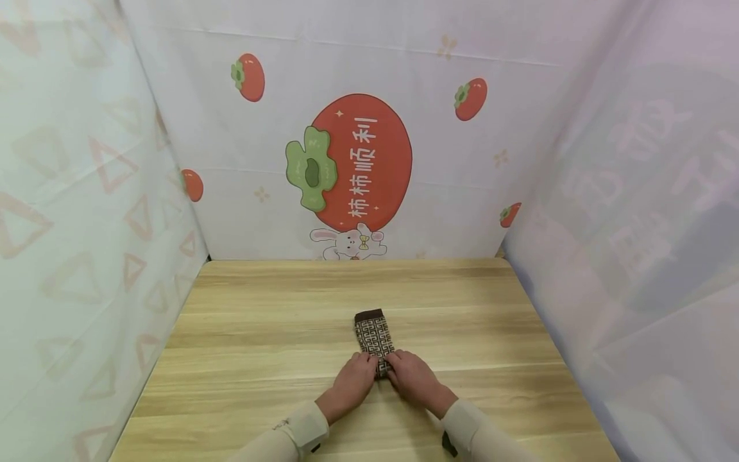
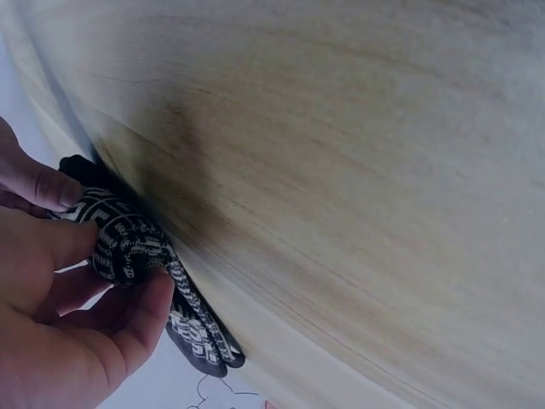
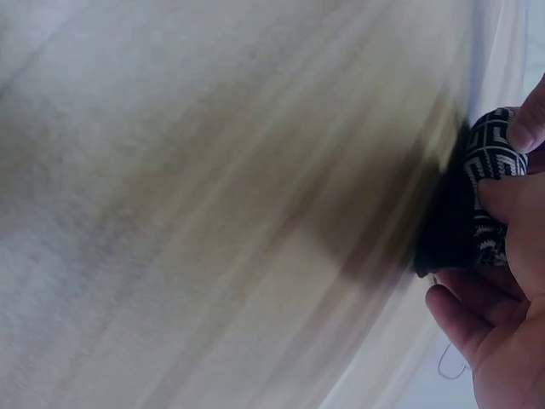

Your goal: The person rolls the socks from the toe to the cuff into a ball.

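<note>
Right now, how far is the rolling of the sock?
Only begun. The near end of the patterned sock is curled into a small roll, pinched by the left hand and right hand. Most of its length, up to the dark cuff, lies flat on the table, unrolled.

Brown patterned sock [image 1: 375, 339], flat on table, near end rolled up

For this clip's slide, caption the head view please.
Both hands, left hand and right hand, pinch a patterned sock on the wooden table.
</note>
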The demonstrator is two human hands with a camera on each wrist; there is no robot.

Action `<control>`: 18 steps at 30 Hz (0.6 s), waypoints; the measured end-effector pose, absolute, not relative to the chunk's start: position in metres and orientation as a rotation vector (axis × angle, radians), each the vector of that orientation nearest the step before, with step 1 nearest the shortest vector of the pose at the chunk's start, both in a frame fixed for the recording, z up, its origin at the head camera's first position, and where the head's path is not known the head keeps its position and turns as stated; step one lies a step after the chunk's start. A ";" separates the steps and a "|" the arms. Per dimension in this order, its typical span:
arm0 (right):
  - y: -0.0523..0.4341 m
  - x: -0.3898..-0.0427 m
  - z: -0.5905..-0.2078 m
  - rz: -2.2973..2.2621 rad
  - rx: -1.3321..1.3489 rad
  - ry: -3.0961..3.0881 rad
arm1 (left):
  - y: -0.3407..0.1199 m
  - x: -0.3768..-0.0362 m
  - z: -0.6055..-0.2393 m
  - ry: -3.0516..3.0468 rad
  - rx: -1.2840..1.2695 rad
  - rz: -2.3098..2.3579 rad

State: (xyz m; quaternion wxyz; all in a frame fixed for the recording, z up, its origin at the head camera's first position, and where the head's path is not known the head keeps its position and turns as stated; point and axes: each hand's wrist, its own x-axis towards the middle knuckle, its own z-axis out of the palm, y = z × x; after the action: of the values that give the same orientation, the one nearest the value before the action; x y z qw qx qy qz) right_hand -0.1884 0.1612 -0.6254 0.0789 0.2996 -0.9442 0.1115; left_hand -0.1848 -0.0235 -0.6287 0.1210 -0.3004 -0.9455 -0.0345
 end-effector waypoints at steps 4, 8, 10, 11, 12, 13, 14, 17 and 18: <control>0.160 -0.190 -0.625 0.319 0.904 -2.812 | -0.025 -0.186 -0.627 -2.778 -0.885 -0.121; 0.161 -0.189 -0.623 0.318 0.904 -2.835 | -0.026 -0.185 -0.625 -2.801 -0.892 -0.161; 0.160 -0.189 -0.621 0.342 0.908 -2.868 | -0.026 -0.185 -0.625 -2.832 -0.887 -0.188; 0.159 -0.189 -0.620 0.359 0.915 -2.890 | -0.027 -0.185 -0.625 -2.853 -0.882 -0.204; 0.159 -0.190 -0.618 0.378 0.920 -2.919 | -0.027 -0.184 -0.625 -2.874 -0.878 -0.220; 0.158 -0.190 -0.617 0.399 0.920 -2.950 | -0.027 -0.184 -0.625 -2.896 -0.874 -0.238; 0.157 -0.191 -0.615 0.419 0.921 -2.982 | -0.027 -0.184 -0.625 -2.913 -0.873 -0.248; 0.156 -0.192 -0.610 0.440 0.913 -3.065 | -0.027 -0.185 -0.626 -2.948 -0.880 -0.278; 0.156 -0.192 -0.608 0.439 0.910 -3.083 | -0.027 -0.185 -0.625 -2.953 -0.885 -0.283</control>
State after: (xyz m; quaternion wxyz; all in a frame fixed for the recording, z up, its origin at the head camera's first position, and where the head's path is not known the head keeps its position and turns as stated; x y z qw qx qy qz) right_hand -0.1917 0.1558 -0.6078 -0.0511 0.2800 -0.9491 0.1350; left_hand -0.1847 -0.0271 -0.6251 0.0229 -0.2857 -0.9537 -0.0915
